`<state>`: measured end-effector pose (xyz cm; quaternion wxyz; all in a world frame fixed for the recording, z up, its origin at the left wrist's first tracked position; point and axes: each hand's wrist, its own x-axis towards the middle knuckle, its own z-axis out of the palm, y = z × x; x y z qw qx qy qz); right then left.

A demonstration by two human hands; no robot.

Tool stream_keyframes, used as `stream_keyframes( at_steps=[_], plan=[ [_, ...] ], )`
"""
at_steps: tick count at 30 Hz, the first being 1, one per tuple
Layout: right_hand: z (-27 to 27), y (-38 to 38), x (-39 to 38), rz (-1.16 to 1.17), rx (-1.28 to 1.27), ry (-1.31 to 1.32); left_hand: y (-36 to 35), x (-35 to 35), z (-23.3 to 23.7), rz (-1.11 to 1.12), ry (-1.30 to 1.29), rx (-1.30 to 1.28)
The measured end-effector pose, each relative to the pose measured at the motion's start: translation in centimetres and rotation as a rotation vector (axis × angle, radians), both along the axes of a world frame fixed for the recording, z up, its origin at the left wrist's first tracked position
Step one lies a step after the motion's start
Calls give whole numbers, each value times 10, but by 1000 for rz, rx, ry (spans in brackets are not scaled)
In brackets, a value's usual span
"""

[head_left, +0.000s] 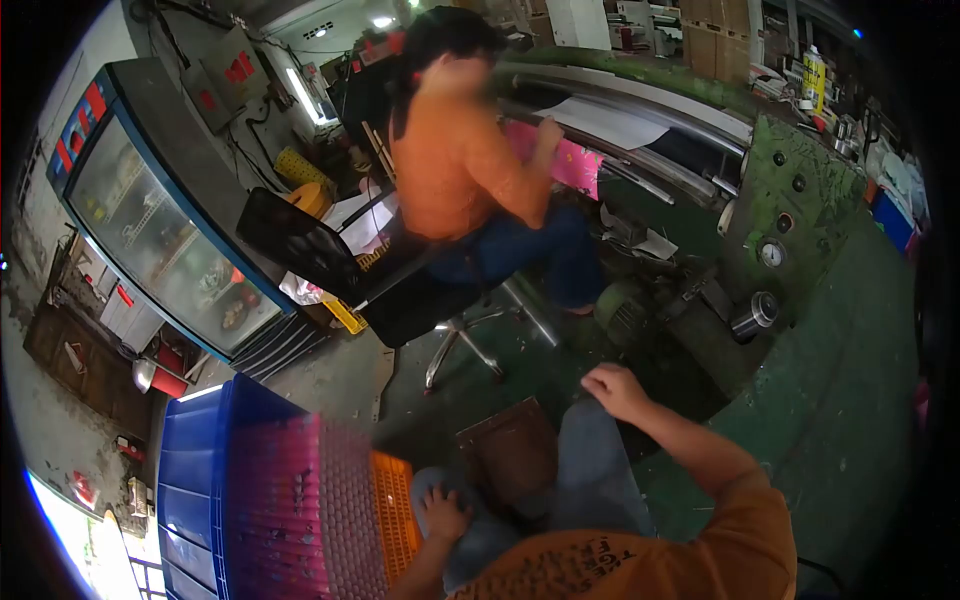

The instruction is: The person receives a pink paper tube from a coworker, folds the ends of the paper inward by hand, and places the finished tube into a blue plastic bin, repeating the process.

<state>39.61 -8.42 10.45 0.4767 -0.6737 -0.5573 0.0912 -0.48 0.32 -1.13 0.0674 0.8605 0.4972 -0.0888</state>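
Two bare hands down on the knees of faded grey-blue jeans (590, 470), nothing gripped in either. Left hand (443, 515) flat on the left knee, fingers spread and pressed over the cloth, palm down, forearm rising from the bottom edge of the view. Right hand (615, 390) further forward on the right knee, knuckles up, fingers loosely curled under and empty as far as can be seen, bare forearm running back to an orange sleeve (740, 520). Jeans washed-out and pulled smooth over bent legs, low in the middle of the view. Between the knees, a dark brown board (505, 455) lying flat, its edge just beside the right leg. Just left of the left hand, an orange crate (395, 510) close against the knee, whether touching or not unclear; beside that a blurred pink crate (300, 500), then a blue bin (190, 480) outermost. Open green surface (840, 400) to the right of the right arm, bare concrete beyond the crates. Further ahead, another person in an orange top (455, 170), seated on a black swivel chair (400, 290), one hand raised at a long green machine (790, 190). Well off to the left, a glass-door fridge (160, 220).
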Motion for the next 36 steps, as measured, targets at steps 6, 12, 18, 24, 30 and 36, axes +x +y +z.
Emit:
stream_keyframes(
  at_steps=[6,12,18,24,30,36],
  plan=[
    [92,53,154,-405,209,-437,0,-3,-4,-7,-20,-22],
    [117,70,299,-774,-153,-577,-3,1,7,20,-90,-27],
    [114,-45,302,-652,-635,-524,-1,1,4,10,-41,-17],
    [143,-199,192,-908,-653,-632,2,11,15,-77,-70,-36],
    [126,-158,30,-245,-537,-719,-20,135,143,-550,-906,80],
    [76,-53,-72,285,-331,-971,-26,157,188,-560,-325,-281]
  ],
)
